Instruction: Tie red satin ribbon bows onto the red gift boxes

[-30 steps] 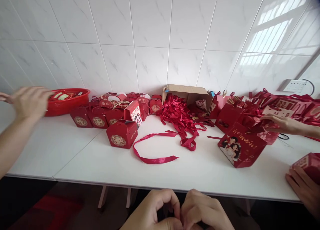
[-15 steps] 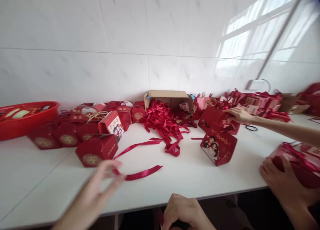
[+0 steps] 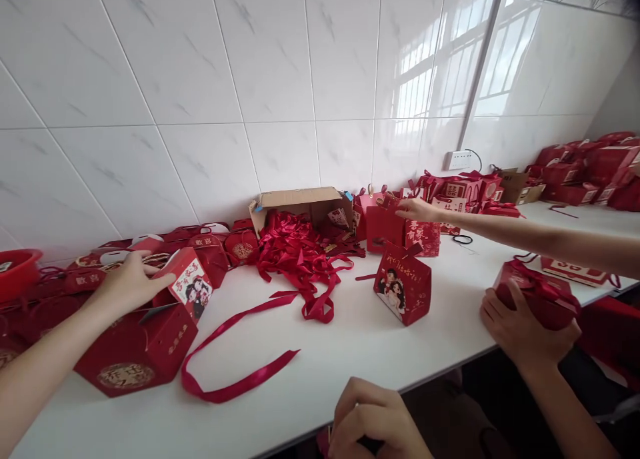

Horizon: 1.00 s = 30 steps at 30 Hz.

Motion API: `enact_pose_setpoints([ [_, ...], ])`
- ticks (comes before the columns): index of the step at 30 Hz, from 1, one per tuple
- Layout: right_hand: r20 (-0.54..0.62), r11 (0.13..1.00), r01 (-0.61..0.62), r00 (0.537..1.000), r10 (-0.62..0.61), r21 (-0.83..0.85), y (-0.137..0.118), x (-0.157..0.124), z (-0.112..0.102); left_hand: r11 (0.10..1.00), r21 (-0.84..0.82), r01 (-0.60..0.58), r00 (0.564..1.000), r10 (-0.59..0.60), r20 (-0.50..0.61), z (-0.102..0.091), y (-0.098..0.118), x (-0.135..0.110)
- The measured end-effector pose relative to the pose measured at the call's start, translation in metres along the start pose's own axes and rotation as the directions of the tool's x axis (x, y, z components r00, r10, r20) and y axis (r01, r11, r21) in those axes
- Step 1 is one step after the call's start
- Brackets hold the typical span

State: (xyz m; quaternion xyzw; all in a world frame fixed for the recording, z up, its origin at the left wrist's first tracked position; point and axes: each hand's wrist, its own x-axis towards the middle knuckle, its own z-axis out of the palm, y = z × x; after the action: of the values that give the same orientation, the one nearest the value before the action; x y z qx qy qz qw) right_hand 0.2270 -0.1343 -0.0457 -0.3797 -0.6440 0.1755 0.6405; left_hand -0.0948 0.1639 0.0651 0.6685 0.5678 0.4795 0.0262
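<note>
My left hand (image 3: 131,283) reaches out over the left of the white table (image 3: 350,352) and closes its fingers on the top edge of a small red gift box (image 3: 190,287) printed with a cartoon couple. A larger red hexagonal box (image 3: 135,359) with a gold emblem stands just in front of that hand. A long red ribbon (image 3: 235,352) lies looped on the table beside it. My right hand (image 3: 373,420) stays at the table's near edge, curled into a fist around something hidden.
A pile of red ribbons (image 3: 300,256) spills from an open cardboard box (image 3: 300,202) at the wall. A couple-print bag (image 3: 403,284) stands mid-table. Another person's hand (image 3: 523,326) holds a ribboned red box (image 3: 540,292); their other hand (image 3: 417,209) reaches among red bags. Red bowl (image 3: 15,269) far left.
The view has swung right and down. My left hand left my right hand, passed over the loose ribbon and now grips the small couple-print box. The other person's far hand moved left.
</note>
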Motion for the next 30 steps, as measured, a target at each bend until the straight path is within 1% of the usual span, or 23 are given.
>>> enact_pose_setpoints([
  [1, -0.001, 1.0, 0.016, 1.0, -0.016, -0.007, -0.001, 0.002, -0.003, 0.995, 0.087, 0.057, 0.995, -0.064, 0.079, -0.002, 0.005, -0.001],
  [2, -0.008, 0.999, 0.031, 0.999, -0.031, -0.009, -0.002, 0.003, -0.005, 0.985, 0.137, 0.106, 0.987, -0.122, 0.107, -0.004, 0.011, -0.002],
  [3, -0.018, 0.999, 0.042, 0.999, -0.042, -0.008, -0.003, 0.004, -0.005, 0.981, 0.145, 0.13, 0.983, -0.146, 0.107, -0.005, 0.016, -0.005],
  [4, -0.025, 0.999, 0.05, 0.998, -0.05, -0.006, -0.003, 0.003, -0.005, 0.985, 0.115, 0.127, 0.987, -0.137, 0.081, -0.006, 0.021, -0.008],
  [7, -0.004, 0.999, 0.043, 0.999, -0.043, 0.002, -0.004, 0.0, -0.004, 0.995, -0.052, 0.082, 0.996, -0.08, 0.045, -0.002, 0.037, -0.02],
  [9, 0.038, 1.0, 0.023, 0.999, -0.023, 0.01, -0.005, -0.003, -0.002, 0.976, -0.202, 0.086, 0.996, -0.08, 0.039, 0.0, 0.053, -0.028],
  [11, 0.067, 1.0, 0.014, 0.998, -0.015, 0.023, -0.004, -0.005, -0.001, 0.923, -0.378, 0.074, 0.997, -0.078, 0.005, -0.003, 0.072, -0.037],
  [12, 0.071, 0.999, 0.017, 0.997, -0.019, 0.028, -0.003, -0.006, -0.001, 0.887, -0.46, 0.039, 0.998, -0.053, -0.017, -0.006, 0.082, -0.042],
  [14, 0.064, 0.999, 0.041, 0.997, -0.043, 0.026, 0.0, -0.008, 0.001, 0.831, -0.554, -0.057, 0.998, 0.031, -0.057, -0.016, 0.101, -0.055],
  [17, -0.003, 0.996, 0.09, 0.996, -0.09, -0.029, 0.003, -0.008, 0.006, 0.761, -0.601, -0.243, 0.97, 0.193, -0.147, -0.029, 0.123, -0.086],
  [20, -0.125, 0.984, 0.122, 0.982, -0.138, -0.128, 0.0, -0.001, 0.012, 0.719, -0.559, -0.413, 0.911, 0.32, -0.261, -0.033, 0.137, -0.13],
  [22, -0.181, 0.978, 0.122, 0.972, -0.152, -0.169, -0.006, 0.008, 0.015, 0.718, -0.567, -0.404, 0.915, 0.304, -0.267, -0.03, 0.142, -0.161],
  [23, -0.19, 0.979, 0.115, 0.971, -0.147, -0.17, -0.009, 0.013, 0.017, 0.728, -0.586, -0.356, 0.934, 0.269, -0.234, -0.027, 0.144, -0.175],
  [24, -0.194, 0.982, 0.106, 0.972, -0.136, -0.156, -0.012, 0.019, 0.019, 0.731, -0.589, -0.344, 0.939, 0.253, -0.235, -0.023, 0.146, -0.188],
  [25, -0.198, 0.987, 0.093, 0.973, -0.117, -0.129, -0.013, 0.023, 0.021, 0.729, -0.597, -0.335, 0.942, 0.26, -0.212, -0.019, 0.146, -0.199],
  [27, -0.2, 0.997, 0.06, 0.977, -0.068, -0.045, -0.014, 0.031, 0.027, 0.723, -0.604, -0.335, 0.94, 0.296, -0.167, -0.011, 0.147, -0.217],
  [29, -0.197, 0.999, 0.021, 0.98, -0.012, 0.045, -0.012, 0.034, 0.033, 0.721, -0.596, -0.354, 0.932, 0.327, -0.159, -0.004, 0.146, -0.23],
  [30, -0.19, 0.997, 0.003, 0.982, 0.012, 0.077, -0.01, 0.034, 0.036, 0.721, -0.594, -0.356, 0.932, 0.324, -0.166, 0.0, 0.146, -0.235],
])
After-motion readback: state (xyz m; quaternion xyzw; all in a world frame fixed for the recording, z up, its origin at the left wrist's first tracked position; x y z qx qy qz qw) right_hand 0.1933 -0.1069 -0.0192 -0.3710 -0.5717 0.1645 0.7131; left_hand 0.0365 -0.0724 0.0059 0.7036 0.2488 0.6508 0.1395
